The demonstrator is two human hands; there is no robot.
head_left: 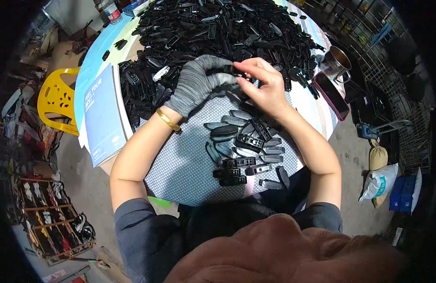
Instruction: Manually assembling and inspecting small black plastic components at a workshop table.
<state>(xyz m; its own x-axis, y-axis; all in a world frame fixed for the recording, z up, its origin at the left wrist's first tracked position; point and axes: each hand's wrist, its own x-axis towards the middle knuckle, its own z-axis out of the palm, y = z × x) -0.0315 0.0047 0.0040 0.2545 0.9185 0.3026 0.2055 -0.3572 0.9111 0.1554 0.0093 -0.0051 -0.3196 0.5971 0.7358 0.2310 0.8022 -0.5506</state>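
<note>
Small black part (229, 69), mostly hidden, gloved left hand (194, 84) pinching it, bare right hand (269, 88) half-curled beside it, hold unclear

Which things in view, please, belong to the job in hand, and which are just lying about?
Job, seemingly: small black piece at the fingertips of the left hand and right hand; big heap of black parts; smaller group of parts nearer the person.

Lying about, seemingly: metal mug; phone; blue booklet; yellow chair; bottle.
</note>
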